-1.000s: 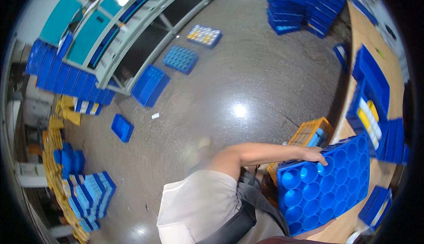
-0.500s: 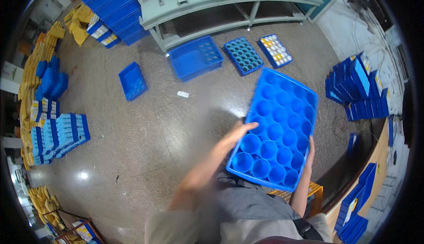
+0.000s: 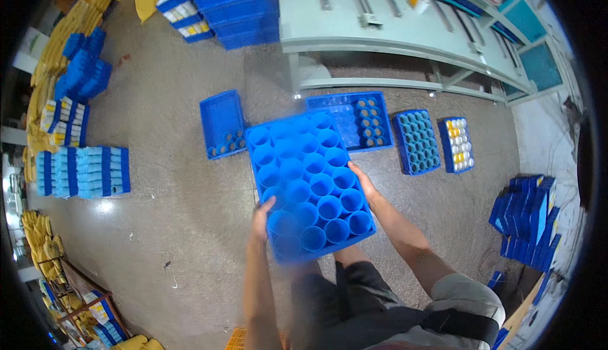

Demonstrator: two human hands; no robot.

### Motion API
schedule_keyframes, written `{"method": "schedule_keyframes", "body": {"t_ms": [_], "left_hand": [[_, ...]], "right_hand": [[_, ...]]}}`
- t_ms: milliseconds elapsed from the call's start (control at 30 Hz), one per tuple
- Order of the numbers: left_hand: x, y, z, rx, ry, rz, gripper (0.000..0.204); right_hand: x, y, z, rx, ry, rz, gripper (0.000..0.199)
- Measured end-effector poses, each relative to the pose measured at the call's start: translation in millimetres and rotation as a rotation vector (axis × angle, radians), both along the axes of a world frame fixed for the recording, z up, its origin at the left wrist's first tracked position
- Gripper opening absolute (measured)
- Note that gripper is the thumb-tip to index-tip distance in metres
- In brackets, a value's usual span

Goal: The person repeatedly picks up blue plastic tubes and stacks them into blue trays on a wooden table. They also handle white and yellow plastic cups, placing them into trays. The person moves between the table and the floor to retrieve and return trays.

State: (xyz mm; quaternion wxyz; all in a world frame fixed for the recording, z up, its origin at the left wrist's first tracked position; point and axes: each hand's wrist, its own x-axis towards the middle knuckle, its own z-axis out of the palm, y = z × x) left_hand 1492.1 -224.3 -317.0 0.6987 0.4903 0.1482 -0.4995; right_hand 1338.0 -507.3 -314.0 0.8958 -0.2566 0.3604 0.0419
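I hold a blue tray [image 3: 347, 243] in front of me above the floor, with rows of round, open-topped blue cups [image 3: 329, 208] standing in it. My left hand [image 3: 260, 219] grips its left side, thumb over the rim and the other fingers mostly hidden. On the opposite side, my right hand [image 3: 362, 183] is closed against the tray wall, its fingers partly out of sight beneath. A blurred patch dims the cups at the tray's near left.
Beyond the tray, a blue bin [image 3: 221, 120] and a larger blue bin [image 3: 329, 104] hold some cups. Farther right are a tray of teal-rimmed cups [image 3: 417, 141] and one of white and yellow pieces [image 3: 458, 144]. A pale green workbench [image 3: 405, 49] spans the back. Stacked trays [image 3: 82, 171] stand left.
My view has turned to the right. The tray has swung leftward in front of me with both hands still on it, and now sits closer to the bins on the floor.
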Motion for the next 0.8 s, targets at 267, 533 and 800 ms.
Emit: {"method": "schedule_keyframes", "body": {"t_ms": [267,533,800], "left_hand": [[192.5,-14.0,-265.3,0.114,-0.030,-0.050,0.083],[188.7,29.2,-420.2,0.601,-0.470,-0.318,0.103],[49.0,95.6,-327.0,0.541,-0.578,-1.398,0.066]], "right_hand": [[188.0,-18.2,-302.0,-0.068,0.139,-0.090,0.070],[178.7,14.8,-423.9,-0.812,0.407,0.106,0.058],[-124.6,153.1,-260.9,-0.981,0.804,0.519,0.052]]}}
